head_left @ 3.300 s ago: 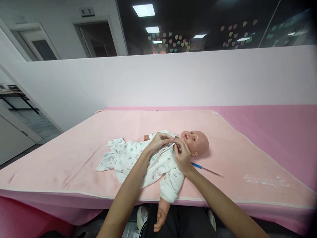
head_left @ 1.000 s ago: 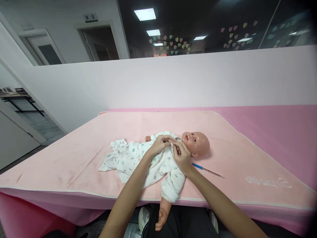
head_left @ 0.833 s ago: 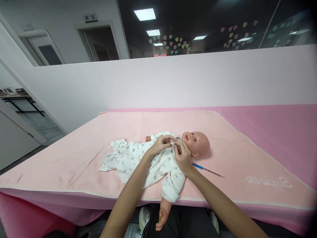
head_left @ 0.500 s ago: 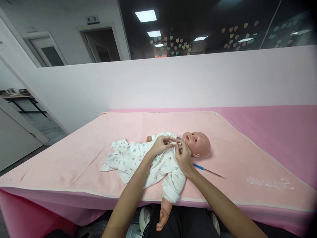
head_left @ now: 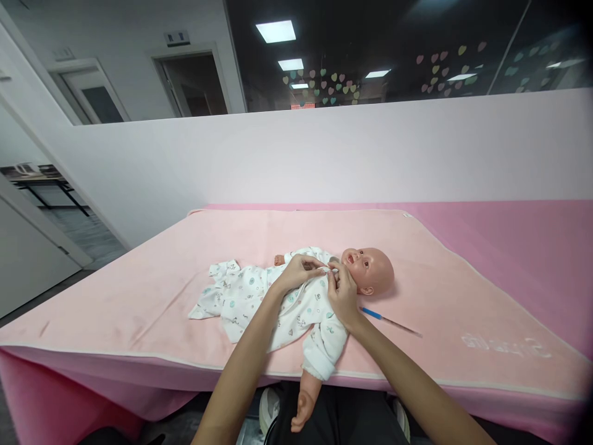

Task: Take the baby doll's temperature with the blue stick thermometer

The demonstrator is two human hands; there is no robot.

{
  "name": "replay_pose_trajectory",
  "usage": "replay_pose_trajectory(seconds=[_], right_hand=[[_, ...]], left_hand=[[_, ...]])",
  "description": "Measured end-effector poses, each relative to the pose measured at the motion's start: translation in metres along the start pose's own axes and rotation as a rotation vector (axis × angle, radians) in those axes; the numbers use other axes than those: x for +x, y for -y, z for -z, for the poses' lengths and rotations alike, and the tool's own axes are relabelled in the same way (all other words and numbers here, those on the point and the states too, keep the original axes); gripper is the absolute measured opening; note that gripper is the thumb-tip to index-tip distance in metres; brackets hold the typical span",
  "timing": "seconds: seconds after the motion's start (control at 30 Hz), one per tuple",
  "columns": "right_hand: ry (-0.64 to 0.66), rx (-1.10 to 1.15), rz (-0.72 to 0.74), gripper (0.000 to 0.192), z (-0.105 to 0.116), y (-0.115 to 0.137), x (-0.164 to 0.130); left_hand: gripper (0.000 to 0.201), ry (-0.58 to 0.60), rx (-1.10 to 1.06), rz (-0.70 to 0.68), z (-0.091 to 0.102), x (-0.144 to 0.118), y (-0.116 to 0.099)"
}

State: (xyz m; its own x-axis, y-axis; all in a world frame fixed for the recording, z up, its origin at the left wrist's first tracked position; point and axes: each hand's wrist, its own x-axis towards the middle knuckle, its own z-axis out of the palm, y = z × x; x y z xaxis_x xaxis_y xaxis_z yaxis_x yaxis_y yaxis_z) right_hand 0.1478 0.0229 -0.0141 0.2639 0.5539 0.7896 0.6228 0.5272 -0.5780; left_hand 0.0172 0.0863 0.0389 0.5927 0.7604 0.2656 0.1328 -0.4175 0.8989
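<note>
Doll (head_left: pixel 365 269) in white printed romper (head_left: pixel 259 296)

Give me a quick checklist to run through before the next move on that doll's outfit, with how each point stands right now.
1. Both hands at the neckline: ok; left hand and right hand pinch the printed romper below the chin.
2. Fastener closed: cannot tell; fingers hide it.
3. Doll flat on its back on the pink blanket: ok.
4. Near arm on the blanket: not ok; the doll's arm hangs over the front edge.
5. Blue-tipped stick apart from the hands: ok; it lies beside the head.
</note>
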Motion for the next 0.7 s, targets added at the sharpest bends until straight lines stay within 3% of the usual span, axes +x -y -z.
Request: replay_pose_trajectory(seconds=[0.37,0.57,0.7], right_hand=[[0.014,0.044,-0.042,0.016,0.0014,0.0021,0.0009],[-0.081,0.03,0.025,0.014,0.0025,0.0055,0.0006],[-0.041,-0.011,0.099,0.016,0.0026,0.0056,-0.0001]], left_hand=[[0.014,0.099,-0.092,0.018,0.0004,0.0018,-0.0047],[0.007,0.126,-0.082,-0.026,0.0005,0.0024,-0.0051],[0.013,0.119,-0.142,-0.032,0.0005,0.0026,-0.0037]])
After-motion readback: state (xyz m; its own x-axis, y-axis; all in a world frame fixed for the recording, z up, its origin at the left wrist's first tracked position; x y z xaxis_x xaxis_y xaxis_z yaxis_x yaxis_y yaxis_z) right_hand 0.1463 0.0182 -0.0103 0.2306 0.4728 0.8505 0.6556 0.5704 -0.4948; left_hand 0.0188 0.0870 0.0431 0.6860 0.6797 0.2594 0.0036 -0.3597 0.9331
